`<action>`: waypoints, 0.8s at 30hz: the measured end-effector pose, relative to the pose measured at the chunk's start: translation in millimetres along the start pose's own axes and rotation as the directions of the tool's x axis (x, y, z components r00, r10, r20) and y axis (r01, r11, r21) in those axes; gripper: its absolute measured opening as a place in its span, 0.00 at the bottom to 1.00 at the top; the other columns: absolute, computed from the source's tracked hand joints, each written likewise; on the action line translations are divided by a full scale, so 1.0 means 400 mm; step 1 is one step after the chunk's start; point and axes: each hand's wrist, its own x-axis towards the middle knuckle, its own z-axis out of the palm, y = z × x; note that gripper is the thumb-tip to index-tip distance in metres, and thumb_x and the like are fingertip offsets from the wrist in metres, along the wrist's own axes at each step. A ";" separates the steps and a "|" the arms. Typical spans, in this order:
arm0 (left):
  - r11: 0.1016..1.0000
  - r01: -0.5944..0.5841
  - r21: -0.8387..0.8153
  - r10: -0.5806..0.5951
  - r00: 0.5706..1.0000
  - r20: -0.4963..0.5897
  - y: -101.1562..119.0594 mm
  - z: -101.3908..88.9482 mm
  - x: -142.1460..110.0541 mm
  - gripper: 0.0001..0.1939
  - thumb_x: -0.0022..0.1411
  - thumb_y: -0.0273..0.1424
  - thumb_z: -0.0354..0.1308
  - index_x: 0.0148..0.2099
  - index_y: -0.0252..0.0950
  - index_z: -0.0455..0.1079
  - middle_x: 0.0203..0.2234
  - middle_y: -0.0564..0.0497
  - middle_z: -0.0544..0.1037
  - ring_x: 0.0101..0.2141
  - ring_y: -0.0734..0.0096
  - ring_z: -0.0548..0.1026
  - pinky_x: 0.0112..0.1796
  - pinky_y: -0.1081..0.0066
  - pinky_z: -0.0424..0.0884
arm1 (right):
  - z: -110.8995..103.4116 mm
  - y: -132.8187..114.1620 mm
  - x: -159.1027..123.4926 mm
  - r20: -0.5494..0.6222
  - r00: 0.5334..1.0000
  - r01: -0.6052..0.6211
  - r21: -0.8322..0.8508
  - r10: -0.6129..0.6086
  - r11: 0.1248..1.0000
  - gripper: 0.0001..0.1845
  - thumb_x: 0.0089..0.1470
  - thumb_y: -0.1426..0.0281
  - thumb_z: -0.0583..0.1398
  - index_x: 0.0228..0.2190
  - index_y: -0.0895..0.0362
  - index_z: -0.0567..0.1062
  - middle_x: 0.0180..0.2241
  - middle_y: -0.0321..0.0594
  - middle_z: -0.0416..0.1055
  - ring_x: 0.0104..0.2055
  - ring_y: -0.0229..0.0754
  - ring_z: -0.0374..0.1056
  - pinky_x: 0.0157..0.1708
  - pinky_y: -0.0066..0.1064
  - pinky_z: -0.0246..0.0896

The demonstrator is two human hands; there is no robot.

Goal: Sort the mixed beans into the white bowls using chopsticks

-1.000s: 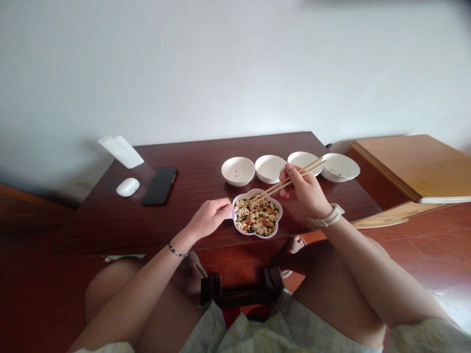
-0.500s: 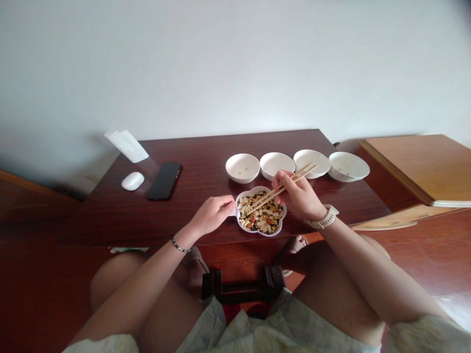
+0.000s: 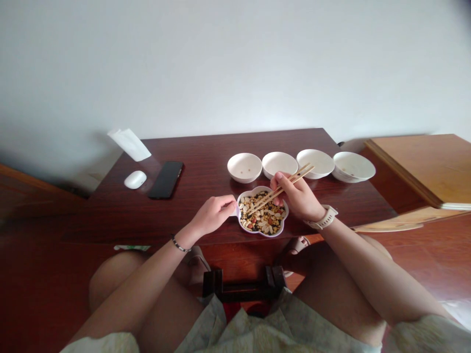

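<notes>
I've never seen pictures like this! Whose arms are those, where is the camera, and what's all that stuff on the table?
There's no robot here: those are a person's own bare arms. The camera sits on the person's head, looking forward and down, so you see almost what they'd see.

The left hand holds the handle of a flower-shaped dish with a mix of nuts and small bits inside. The right hand holds chopsticks, their tips in the mix.

Four white bowls stand in a row on the dark table. Off to the left lie a black phone and a rounded white thing I can't name for sure.
</notes>
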 end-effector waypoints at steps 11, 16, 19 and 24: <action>1.000 0.006 0.003 -0.006 1.000 0.000 0.002 -0.001 0.002 0.20 0.79 0.40 0.51 0.36 0.35 0.72 0.30 0.53 0.77 0.32 0.69 0.70 0.36 0.68 0.61 | -0.002 0.005 -0.001 -0.003 1.000 0.012 -0.027 -0.012 1.000 0.31 0.72 0.42 0.56 0.32 0.54 0.74 0.20 0.37 0.73 0.21 0.37 0.67 0.22 0.27 0.61; 1.000 0.002 -0.002 -0.002 1.000 0.014 -0.001 -0.001 0.002 0.20 0.80 0.40 0.51 0.36 0.34 0.72 0.30 0.53 0.77 0.32 0.70 0.70 0.36 0.69 0.61 | 0.003 0.002 -0.002 -0.009 1.000 0.027 -0.059 -0.028 0.998 0.30 0.73 0.43 0.55 0.31 0.54 0.73 0.20 0.37 0.73 0.21 0.38 0.67 0.23 0.28 0.61; 1.000 0.002 -0.005 -0.002 1.000 0.019 -0.007 0.000 0.003 0.20 0.80 0.40 0.51 0.37 0.34 0.72 0.29 0.53 0.76 0.31 0.70 0.69 0.36 0.69 0.60 | 0.003 0.008 0.001 -0.013 1.000 0.023 -0.034 -0.023 0.999 0.30 0.73 0.43 0.56 0.31 0.54 0.73 0.20 0.37 0.73 0.21 0.37 0.66 0.23 0.28 0.60; 1.000 0.012 0.009 -0.012 1.000 0.022 -0.016 0.001 0.004 0.21 0.80 0.41 0.51 0.36 0.35 0.72 0.28 0.54 0.75 0.31 0.70 0.70 0.35 0.69 0.59 | -0.005 0.022 0.007 -0.024 1.000 0.007 0.073 -0.006 0.997 0.27 0.73 0.45 0.58 0.32 0.54 0.74 0.20 0.36 0.71 0.20 0.37 0.65 0.22 0.29 0.59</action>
